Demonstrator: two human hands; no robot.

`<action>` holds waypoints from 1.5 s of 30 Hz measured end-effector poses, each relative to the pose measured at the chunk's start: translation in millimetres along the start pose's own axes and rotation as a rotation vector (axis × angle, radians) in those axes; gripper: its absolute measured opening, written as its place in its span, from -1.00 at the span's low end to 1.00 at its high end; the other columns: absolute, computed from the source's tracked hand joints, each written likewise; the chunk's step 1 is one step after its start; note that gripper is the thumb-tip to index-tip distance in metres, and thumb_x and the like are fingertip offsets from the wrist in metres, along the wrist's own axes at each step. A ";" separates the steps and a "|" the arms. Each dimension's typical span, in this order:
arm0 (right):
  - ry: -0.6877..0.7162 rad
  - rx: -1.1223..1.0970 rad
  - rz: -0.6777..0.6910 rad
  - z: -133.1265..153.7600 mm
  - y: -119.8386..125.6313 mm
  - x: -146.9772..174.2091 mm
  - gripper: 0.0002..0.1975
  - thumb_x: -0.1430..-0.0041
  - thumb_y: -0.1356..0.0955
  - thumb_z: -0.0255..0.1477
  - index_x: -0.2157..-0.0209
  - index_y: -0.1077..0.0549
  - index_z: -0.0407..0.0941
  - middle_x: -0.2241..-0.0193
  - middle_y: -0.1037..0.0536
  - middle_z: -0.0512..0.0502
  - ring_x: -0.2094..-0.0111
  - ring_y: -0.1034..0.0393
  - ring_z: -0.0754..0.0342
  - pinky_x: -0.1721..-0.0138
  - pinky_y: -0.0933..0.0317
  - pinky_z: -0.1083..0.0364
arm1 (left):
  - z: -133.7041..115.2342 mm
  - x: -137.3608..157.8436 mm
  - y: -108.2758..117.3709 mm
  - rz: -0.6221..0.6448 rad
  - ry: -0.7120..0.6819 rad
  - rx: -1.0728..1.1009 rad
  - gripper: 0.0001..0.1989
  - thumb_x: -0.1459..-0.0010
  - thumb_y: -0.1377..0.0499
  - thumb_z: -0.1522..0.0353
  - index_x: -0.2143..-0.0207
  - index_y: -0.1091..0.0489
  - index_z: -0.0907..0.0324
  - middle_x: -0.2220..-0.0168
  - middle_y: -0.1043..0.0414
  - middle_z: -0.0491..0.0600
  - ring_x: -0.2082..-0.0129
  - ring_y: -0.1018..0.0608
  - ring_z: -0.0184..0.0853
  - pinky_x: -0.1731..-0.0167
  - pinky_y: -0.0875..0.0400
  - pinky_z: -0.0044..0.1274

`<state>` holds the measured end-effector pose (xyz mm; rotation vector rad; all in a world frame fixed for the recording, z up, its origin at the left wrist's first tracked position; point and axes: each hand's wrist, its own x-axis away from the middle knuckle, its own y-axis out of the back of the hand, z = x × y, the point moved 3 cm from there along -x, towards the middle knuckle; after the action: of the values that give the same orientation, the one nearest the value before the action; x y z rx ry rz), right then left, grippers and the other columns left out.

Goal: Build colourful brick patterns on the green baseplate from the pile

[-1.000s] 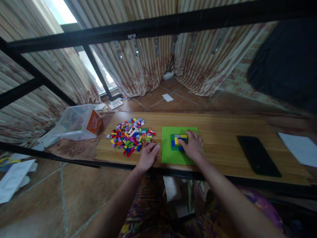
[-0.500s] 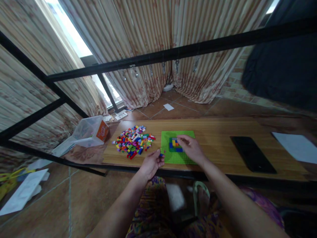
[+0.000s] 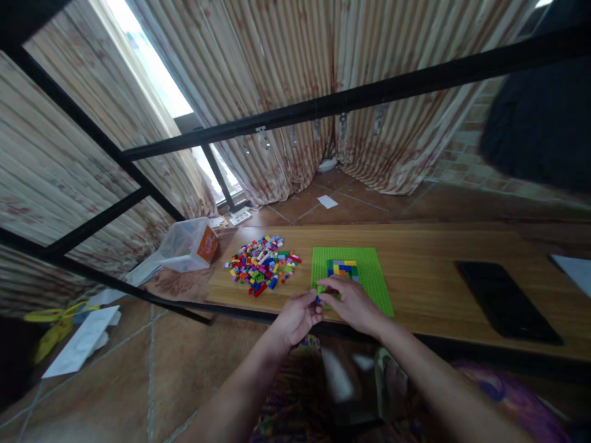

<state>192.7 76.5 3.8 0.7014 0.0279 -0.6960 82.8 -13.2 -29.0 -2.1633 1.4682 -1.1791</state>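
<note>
- Brick: small, blue, pinched in the left hand's fingertips, by the near left corner of the plate; the right hand's fingertips meet there, whether gripping I cannot tell.
- Build: low, green, blue, yellow, orange, on the plate; the right hand hides its near part.
- Plate: lime, studded, flat on the desk.
- Pile: loose mixed bricks, left of the plate.
- Slab: black, well right.
- Tub: clear, orange-labelled, left of the pile.
- Bar: black, crossing before the curtains.
</note>
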 end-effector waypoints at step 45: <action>0.061 0.316 0.173 4.2 -15.4 -0.7 -0.80 -0.27 -0.25 -0.41 0.18 -0.47 -0.12 0.22 -0.51 -0.16 0.17 -0.32 0.01 0.13 -0.16 0.05 | -72.9 -1.4 69.9 -0.774 -0.635 -1.877 -0.79 -0.22 -0.05 0.35 0.12 -0.40 0.13 0.12 -0.43 0.05 0.22 -0.54 -0.22 0.32 -0.38 -0.48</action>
<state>182.1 66.0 -1.8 1.0152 -0.0879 -0.5174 -17.1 -28.0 -26.8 -3.5905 1.4017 1.6831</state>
